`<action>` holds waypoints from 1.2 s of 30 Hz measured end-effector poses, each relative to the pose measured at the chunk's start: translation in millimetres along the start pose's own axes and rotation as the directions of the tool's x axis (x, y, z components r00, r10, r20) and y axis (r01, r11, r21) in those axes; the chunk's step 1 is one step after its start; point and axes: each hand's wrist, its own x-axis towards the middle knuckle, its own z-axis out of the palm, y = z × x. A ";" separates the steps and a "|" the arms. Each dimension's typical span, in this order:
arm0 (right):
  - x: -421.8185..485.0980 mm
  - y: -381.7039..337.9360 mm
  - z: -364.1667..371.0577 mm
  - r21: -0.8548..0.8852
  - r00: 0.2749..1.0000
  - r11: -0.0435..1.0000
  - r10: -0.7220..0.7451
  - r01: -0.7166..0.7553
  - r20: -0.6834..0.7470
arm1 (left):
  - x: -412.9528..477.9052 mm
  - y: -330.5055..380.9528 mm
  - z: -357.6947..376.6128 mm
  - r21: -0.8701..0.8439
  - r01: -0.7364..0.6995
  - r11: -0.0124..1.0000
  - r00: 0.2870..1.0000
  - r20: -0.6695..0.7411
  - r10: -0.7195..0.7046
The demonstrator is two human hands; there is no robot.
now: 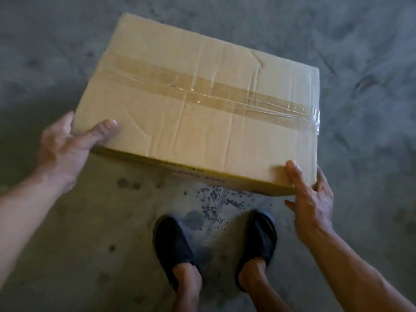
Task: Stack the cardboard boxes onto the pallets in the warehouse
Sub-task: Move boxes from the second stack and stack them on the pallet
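Head view: we see the cardboard box (198,104) across the middle of the frame, over the concrete floor (67,244). Our left hand (65,152) and right hand (313,203) each grip a near corner, thumbs on top. Creased and taped, it looks soft-walled and probably light; we judge that supporting it from beneath is safest.

From my feed I can read nothing: the only lettering is a row of dark print (193,171) along the near side of the box (195,104), just under its top edge, too blurred and too steeply angled for me to make out.
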 end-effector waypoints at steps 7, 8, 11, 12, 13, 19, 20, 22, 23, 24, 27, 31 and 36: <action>-39.1 -170.5 -53.4 0.193 0.992 0.975 -0.123 0.114 0.040 | -83.1 136.0 -59.6 -0.481 -0.011 0.877 0.983 -0.165 -0.079; -53.7 -196.3 -62.9 0.198 0.988 0.971 -0.146 0.133 0.054 | -96.6 160.0 -70.1 -0.508 -0.010 0.861 0.982 -0.166 -0.086; -99.5 -264.7 -98.7 0.205 0.966 0.957 -0.230 0.203 0.120 | -144.5 228.2 -104.3 -0.520 -0.040 0.853 0.983 -0.172 -0.059; -115.1 -285.9 -111.2 0.209 0.960 0.954 -0.245 0.214 0.133 | -162.2 251.3 -116.1 -0.528 -0.047 0.848 0.982 -0.179 -0.057; -121.3 -295.0 -118.9 0.208 0.955 0.952 -0.259 0.226 0.143 | -174.7 263.0 -123.5 -0.534 -0.043 0.844 0.983 -0.175 -0.061; -196.4 -385.1 -195.7 0.279 0.872 0.907 -0.393 0.316 0.291 | -305.0 360.2 -180.6 -0.590 -0.156 0.792 0.965 -0.261 -0.005; -206.2 -394.7 -207.7 0.281 0.857 0.905 -0.403 0.321 0.321 | -331.3 371.7 -185.3 -0.604 -0.172 0.778 0.958 -0.287 -0.011; -225.0 -409.2 -229.3 0.281 0.822 0.896 -0.431 0.343 0.371 | -381.7 387.7 -191.8 -0.628 -0.212 0.749 0.939 -0.344 -0.022; -234.1 -414.3 -239.3 0.282 0.806 0.891 -0.446 0.357 0.389 | -405.0 395.1 -193.3 -0.632 -0.233 0.740 0.929 -0.369 -0.023; -243.8 -418.2 -249.0 0.289 0.784 0.881 -0.467 0.373 0.410 | -428.3 401.1 -194.8 -0.641 -0.253 0.725 0.919 -0.393 -0.027; -275.8 -424.7 -276.8 0.319 0.718 0.858 -0.511 0.401 0.472 | -493.3 412.6 -197.6 -0.660 -0.318 0.680 0.890 -0.454 -0.025; -310.8 -416.8 -318.8 0.372 0.638 0.816 -0.578 0.443 0.509 | -572.7 414.5 -194.1 -0.643 -0.410 0.646 0.833 -0.552 -0.021; -344.7 -390.9 -384.6 0.452 0.563 0.750 -0.661 0.483 0.495 | -663.4 403.3 -177.0 -0.618 -0.464 0.634 0.806 -0.591 0.014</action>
